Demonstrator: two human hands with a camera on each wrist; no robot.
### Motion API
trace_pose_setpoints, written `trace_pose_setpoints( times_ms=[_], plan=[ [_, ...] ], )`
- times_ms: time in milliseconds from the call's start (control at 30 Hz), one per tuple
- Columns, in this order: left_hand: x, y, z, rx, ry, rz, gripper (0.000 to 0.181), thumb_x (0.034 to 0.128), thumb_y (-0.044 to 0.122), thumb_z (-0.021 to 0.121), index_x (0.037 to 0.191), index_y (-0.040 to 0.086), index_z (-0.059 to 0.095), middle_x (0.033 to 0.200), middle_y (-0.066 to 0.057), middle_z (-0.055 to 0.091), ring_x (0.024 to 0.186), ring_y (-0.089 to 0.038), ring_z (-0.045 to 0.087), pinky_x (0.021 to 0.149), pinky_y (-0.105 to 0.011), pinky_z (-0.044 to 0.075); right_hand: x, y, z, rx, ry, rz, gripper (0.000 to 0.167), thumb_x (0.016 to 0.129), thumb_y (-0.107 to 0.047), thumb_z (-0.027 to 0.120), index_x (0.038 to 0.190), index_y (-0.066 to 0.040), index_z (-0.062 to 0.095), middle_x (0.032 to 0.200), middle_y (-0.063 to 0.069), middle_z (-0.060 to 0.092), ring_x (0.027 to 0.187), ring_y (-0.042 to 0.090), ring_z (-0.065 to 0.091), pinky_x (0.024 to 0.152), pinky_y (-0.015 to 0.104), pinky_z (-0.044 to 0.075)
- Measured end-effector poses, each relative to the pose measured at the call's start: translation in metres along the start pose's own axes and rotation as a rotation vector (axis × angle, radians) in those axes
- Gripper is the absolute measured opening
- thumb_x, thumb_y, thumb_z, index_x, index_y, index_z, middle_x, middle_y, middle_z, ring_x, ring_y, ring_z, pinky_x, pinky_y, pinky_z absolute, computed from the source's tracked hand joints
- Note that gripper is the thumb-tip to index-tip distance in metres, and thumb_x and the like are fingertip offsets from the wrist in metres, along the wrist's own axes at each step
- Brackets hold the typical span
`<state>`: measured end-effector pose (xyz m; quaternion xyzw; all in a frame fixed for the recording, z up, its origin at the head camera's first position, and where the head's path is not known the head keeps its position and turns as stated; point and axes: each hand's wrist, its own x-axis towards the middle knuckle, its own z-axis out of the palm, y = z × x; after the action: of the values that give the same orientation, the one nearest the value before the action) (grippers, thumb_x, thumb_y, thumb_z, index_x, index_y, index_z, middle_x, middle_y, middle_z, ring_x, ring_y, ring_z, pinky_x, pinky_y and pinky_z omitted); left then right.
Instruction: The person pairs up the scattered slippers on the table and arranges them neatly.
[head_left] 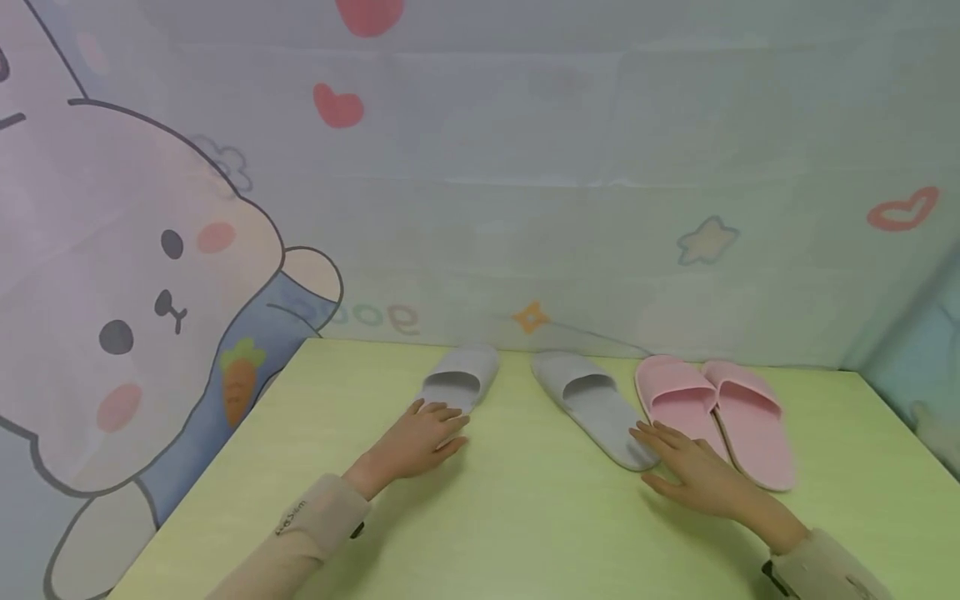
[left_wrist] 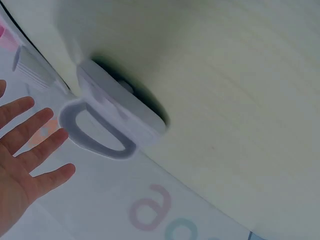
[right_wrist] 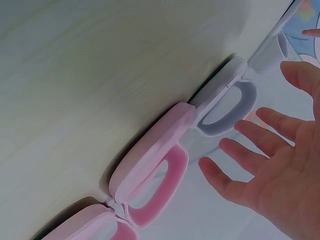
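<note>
Two grey slippers lie apart on the table, toes toward the back: the left grey slipper (head_left: 471,363) and the right grey slipper (head_left: 600,408), which slants outward. My left hand (head_left: 420,437), fingers spread, hovers by the heel end of the left one and hides part of it. Over the heel of the right one is my right hand (head_left: 693,471), its fingers extended and nothing held. The left wrist view shows a grey slipper (left_wrist: 117,102) beyond my left hand (left_wrist: 22,160). In the right wrist view my right hand (right_wrist: 275,160) is spread, apart from the grey slipper (right_wrist: 220,90).
Close to the right grey slipper, a pair of pink slippers, the left pink slipper (head_left: 678,392) and the right pink slipper (head_left: 757,433), lies side by side. The yellow-green table (head_left: 517,533) ends at a cartoon-printed backdrop (head_left: 480,225) behind.
</note>
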<state>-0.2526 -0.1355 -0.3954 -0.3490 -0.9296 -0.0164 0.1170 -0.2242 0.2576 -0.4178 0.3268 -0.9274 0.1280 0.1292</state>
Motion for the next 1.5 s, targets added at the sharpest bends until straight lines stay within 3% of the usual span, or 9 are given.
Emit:
trace_pose_setpoints(
  times_ms=[133,400,900,1133,1500],
  plan=[
    [-0.005,-0.009,-0.003,0.019,0.021,0.017,0.033,0.0897,0.030,0.050,0.114,0.010,0.060,0.114,-0.008,0.062,0.109,-0.029,0.055,0.091,-0.053,0.039,0.003,0.002,0.003,-0.019,0.010,0.000,0.056,0.079,-0.026,0.065,0.127,-0.005,0.047,0.128,0.017,0.050,0.116,0.038,0.047,0.074,0.049,0.044],
    [-0.015,-0.022,0.003,0.046,0.030,0.041,0.030,0.0897,0.027,0.051,0.112,0.010,0.061,0.112,-0.009,0.063,0.108,-0.030,0.055,0.090,-0.052,0.041,0.008,0.001,0.010,-0.054,0.002,0.013,0.056,0.078,-0.029,0.065,0.127,-0.006,0.048,0.130,0.015,0.050,0.120,0.038,0.042,0.081,0.056,0.040],
    [-0.032,-0.032,0.009,0.061,0.007,0.031,0.028,0.0885,0.024,0.053,0.111,0.010,0.061,0.112,-0.009,0.063,0.103,-0.028,0.057,0.088,-0.053,0.041,0.014,-0.004,0.017,-0.081,-0.070,0.046,0.056,0.080,-0.031,0.062,0.129,-0.008,0.046,0.136,0.015,0.043,0.124,0.036,0.039,0.086,0.065,0.033],
    [-0.033,-0.036,0.011,0.094,0.032,0.090,0.023,0.0866,0.023,0.056,0.105,0.012,0.064,0.107,-0.007,0.065,0.096,-0.026,0.060,0.083,-0.051,0.044,0.016,-0.005,0.017,-0.095,-0.099,0.048,0.056,0.082,-0.032,0.060,0.130,-0.008,0.045,0.137,0.016,0.041,0.125,0.036,0.038,0.088,0.066,0.031],
    [-0.039,-0.040,0.014,0.092,-0.019,0.163,0.027,0.0843,0.029,0.059,0.107,0.014,0.063,0.107,-0.007,0.065,0.093,-0.025,0.062,0.081,-0.051,0.045,0.016,-0.001,0.014,-0.114,-0.148,0.016,0.056,0.081,-0.031,0.061,0.129,-0.007,0.046,0.135,0.018,0.042,0.123,0.038,0.040,0.084,0.067,0.033]
  ],
)
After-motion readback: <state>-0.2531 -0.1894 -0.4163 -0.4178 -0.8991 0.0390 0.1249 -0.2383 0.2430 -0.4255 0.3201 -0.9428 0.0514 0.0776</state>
